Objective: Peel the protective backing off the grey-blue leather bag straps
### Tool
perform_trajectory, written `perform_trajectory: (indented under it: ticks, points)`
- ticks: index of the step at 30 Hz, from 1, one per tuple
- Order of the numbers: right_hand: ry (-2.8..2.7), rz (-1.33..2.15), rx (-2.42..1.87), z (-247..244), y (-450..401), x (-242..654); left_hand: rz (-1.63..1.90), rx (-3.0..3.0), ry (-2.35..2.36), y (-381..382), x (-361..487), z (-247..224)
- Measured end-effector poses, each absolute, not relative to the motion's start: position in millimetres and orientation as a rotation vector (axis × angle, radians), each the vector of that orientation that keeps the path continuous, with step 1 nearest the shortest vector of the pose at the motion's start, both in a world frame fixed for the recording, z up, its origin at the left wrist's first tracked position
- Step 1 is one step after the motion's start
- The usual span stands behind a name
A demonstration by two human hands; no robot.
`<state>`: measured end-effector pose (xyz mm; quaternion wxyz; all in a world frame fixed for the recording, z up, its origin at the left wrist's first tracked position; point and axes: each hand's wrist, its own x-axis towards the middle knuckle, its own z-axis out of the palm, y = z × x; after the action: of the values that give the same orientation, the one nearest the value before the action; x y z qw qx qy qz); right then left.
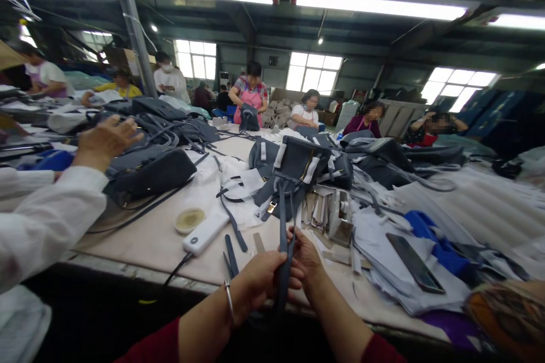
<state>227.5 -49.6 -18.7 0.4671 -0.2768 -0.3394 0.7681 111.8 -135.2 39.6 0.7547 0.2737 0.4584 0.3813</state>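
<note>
A long dark grey strap [283, 221] runs down from a dark grey bag [298, 160] with white wrapped pieces and a gold zip. My left hand [261, 278], with a bangle at the wrist, is closed on the strap near the table's front edge. Right beside it, my right hand [304, 255] has its fingers bent round the same strap. The strap's lower part hangs below both hands and blurs into the dark. A gold buckle [271, 207] shows on the bag's lower part.
Left of my hands lie a white power strip [206, 233], a round dish [189, 220] and loose dark strips [231, 255]. A phone [415, 262] rests on white sheets at the right. A co-worker's hand [104, 139] hovers by a dark bag [151, 173]. Several people work beyond.
</note>
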Motion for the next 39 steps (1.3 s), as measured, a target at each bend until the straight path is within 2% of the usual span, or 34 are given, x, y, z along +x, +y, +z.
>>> perform_trajectory:
  ticks: [3, 5, 8, 13, 17, 22, 29, 35, 39]
  points:
    - [-0.711, 1.835, -0.673, -2.0, -51.3, 235.6, 0.980, 0.920, 1.229, -139.5, 99.8, 40.3]
    - [-0.720, 1.825, -0.732, 7.7, -58.5, 243.3, 1.029, 0.892, 1.242, -142.6, 91.7, 39.5]
    - [-0.907, 1.841, -0.856, 15.1, -81.3, 252.3, 1.040, 0.762, 1.148, -150.0, 83.6, 35.9]
    - [-1.244, 1.881, -1.012, 19.9, -127.3, 252.5, 0.915, 0.992, 1.076, -171.4, 80.3, 21.7]
    - [-1.294, 1.704, -1.166, 41.4, -140.5, 251.2, 0.801, 1.032, 1.052, -187.8, 77.4, 23.5]
    - [-1.300, 1.471, -1.210, 65.3, -142.3, 242.6, 0.791, 1.129, 0.981, -193.9, 73.7, 50.7]
    - [-1.249, 1.718, -1.157, 41.8, -162.6, 230.2, 0.802, 1.131, 1.016, -203.3, 74.1, 41.6]
    - [-1.310, 1.614, -1.103, 22.1, -160.3, 231.0, 0.858, 1.136, 1.047, -207.2, 81.1, 37.5]
    - [-1.051, 2.025, -0.987, 9.2, -164.5, 228.4, 0.813, 1.120, 0.951, -210.8, 79.6, 48.9]
